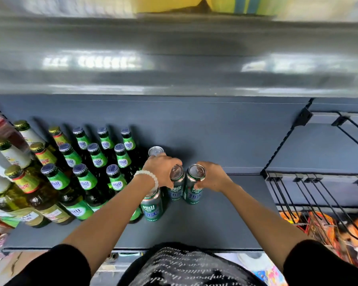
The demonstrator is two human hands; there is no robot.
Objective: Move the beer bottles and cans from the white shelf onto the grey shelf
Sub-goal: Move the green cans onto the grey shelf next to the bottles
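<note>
Gripping one green beer can (pixel 176 182) per hand (pixel 163 170), right hand (pixel 212 176) likewise (pixel 195 183), she risked toppling crowded neighbouring cans (pixel 152 205) on the grey shelf (pixel 225 219).

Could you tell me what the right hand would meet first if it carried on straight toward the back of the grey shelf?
Probably nothing until the grey metal back panel: past the right hand and its green aluminium beer can, the grey shelf looks bare, though depth is uncertain.
</note>
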